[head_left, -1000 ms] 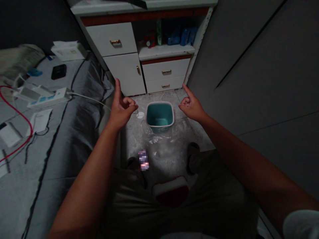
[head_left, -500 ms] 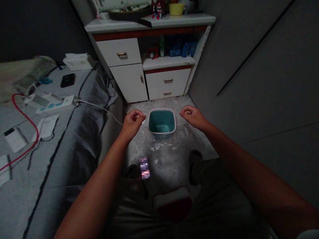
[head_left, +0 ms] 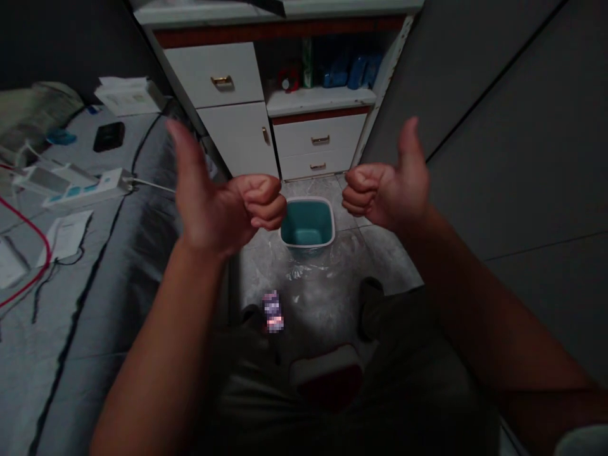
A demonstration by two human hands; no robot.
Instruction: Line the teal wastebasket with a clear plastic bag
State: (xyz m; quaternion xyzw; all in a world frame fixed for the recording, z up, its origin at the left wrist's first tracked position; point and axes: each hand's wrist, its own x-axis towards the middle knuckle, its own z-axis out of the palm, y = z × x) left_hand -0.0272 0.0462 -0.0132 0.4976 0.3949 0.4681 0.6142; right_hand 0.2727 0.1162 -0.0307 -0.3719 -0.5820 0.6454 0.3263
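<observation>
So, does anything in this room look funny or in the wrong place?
Yes, a white power strip is lying on the grey bedcover, an odd spot for it, and crumpled clear plastic lies in front of the teal bin.

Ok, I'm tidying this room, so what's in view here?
bin: 1, teal with white rim, on the floor between the hands
cabinet: 1, white, straight ahead, with drawers and shelf
bottles: several, blue, on the cabinet shelf
bed: 1, grey, along the left
power strip: 1, white, on the bed
cable: 1, red, on the bed
paper: 1, white, on the bed
left hand: empty fist, thumb up, left of the bin
right hand: empty fist, thumb up, right of the bin
</observation>
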